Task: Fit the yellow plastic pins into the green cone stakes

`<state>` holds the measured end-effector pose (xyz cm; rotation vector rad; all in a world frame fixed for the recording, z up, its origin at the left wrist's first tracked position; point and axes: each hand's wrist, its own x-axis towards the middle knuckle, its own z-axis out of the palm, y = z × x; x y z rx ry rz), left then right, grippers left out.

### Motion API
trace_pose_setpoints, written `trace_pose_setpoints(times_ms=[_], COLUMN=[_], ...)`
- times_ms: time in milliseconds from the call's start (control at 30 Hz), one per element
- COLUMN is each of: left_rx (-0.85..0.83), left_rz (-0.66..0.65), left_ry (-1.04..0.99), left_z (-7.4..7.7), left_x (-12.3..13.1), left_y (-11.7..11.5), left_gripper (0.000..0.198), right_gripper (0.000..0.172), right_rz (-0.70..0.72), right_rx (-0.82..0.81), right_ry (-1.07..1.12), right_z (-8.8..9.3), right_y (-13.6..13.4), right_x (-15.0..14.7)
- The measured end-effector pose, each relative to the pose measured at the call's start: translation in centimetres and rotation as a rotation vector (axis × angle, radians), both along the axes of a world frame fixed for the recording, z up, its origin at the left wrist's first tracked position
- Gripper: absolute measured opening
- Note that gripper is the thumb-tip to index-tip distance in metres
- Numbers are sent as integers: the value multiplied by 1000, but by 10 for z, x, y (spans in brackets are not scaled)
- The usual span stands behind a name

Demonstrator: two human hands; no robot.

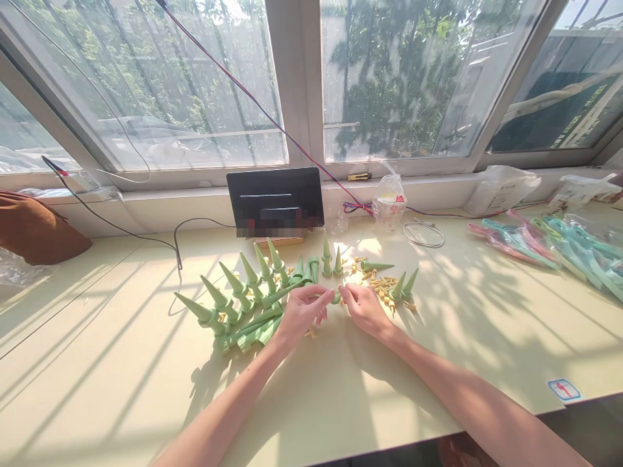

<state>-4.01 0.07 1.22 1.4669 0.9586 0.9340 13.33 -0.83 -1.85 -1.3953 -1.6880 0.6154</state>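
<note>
My left hand (304, 311) is closed in a pinch on a small green plastic part (335, 298), mostly hidden by the fingertips. Close beside it, my right hand (363, 306) pinches with thumb and forefinger; what lies between them is too small to make out. Left of my hands stands a slanting row of green cone-tipped pieces (233, 280), with green tubes (250, 329) lying in front of them. Small tan pegs (384, 285) are scattered past my right hand. Two upright green cones (326, 256) stand just beyond my fingertips, and two more cones (399, 285) lean at the right.
A black tablet (276, 200) leans by the window sill. Behind the pegs are a plastic-wrapped cup (389, 198) and a coiled white cable (423, 235). Bagged pink and teal items (559, 246) lie at the right. A brown bag (39, 227) sits far left on the pale table (97, 389).
</note>
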Motion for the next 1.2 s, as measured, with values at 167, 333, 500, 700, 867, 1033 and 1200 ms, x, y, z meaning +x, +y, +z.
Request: trace_pose_setpoints(times_ms=[167, 333, 500, 700, 867, 1033, 1200], left_rx=[-36, -31, -87, -99, -102, -91, -39], left_rz=[6, 20, 6, 2, -15, -26, -35], left_ry=[2, 12, 114, 166, 160, 181, 217], left_z=[3, 2, 3, 5, 3, 1, 4], left_x=[4, 5, 3, 3, 2, 2, 3], left_y=[-4, -6, -6, -6, -5, -5, -7], left_gripper=[36, 35, 36, 39, 40, 42, 41], right_gripper=[47, 46, 46, 46, 45, 45, 45], right_rz=[-7, -21, -47, -56, -50, -51, -45], right_rx=[-1, 7, 18, 18, 15, 11, 5], right_ry=[15, 23, 20, 18, 21, 37, 53], right_z=[0, 2, 2, 2, 3, 3, 5], right_y=[0, 0, 1, 1, 1, 0, 0], right_x=[1, 1, 1, 1, 2, 2, 2])
